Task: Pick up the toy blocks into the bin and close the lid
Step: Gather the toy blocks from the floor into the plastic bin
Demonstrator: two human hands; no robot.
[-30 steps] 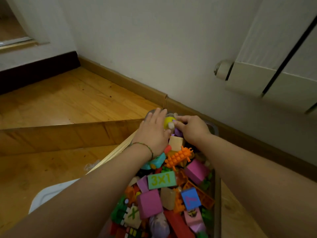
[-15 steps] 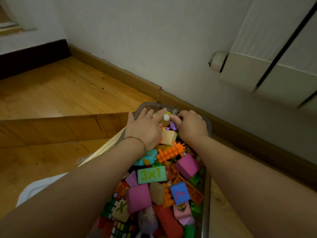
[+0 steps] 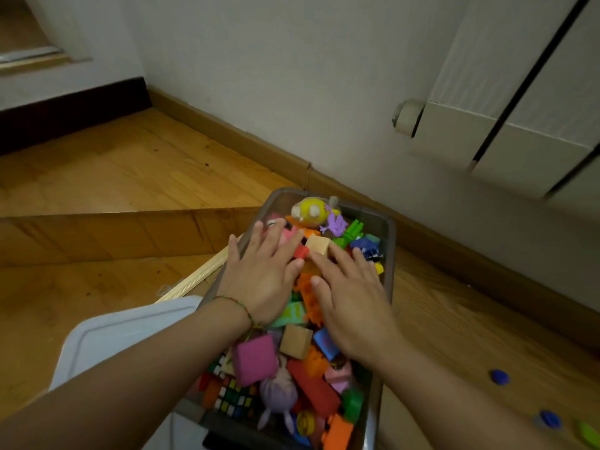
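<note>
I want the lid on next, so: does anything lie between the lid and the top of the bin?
Yes. The left hand and right hand lie flat on the heaped toy blocks in the bin, and the left forearm crosses above the lid on the floor beside it. The yellow toy seems to top the rim.

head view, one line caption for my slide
Left hand and right hand rest flat on toy blocks heaped in the bin, lid off beside it.
</note>
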